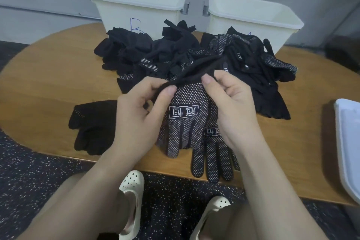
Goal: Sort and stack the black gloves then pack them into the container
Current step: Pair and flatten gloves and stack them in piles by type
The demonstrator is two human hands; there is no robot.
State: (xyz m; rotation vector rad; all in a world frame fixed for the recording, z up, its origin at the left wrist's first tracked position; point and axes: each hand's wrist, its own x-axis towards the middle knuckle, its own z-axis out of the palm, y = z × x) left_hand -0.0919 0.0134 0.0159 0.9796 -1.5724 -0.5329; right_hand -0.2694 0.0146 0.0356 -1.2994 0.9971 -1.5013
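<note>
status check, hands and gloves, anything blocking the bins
Left hand and right hand both pinch the dotted glove at its cuff. Glove pile unsorted, crowding both bins.

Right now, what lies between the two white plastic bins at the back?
Head view: a bare gap between left bin and right bin, grey wall behind; metal hooks face it.

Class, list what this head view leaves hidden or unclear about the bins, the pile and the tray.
- Right bin: its letter, hidden by the glove pile.
- Both bins' floors: hidden by their walls, left bin included.
- Pile: glove count, too tangled.
- White tray: cut off by the right edge.
</note>
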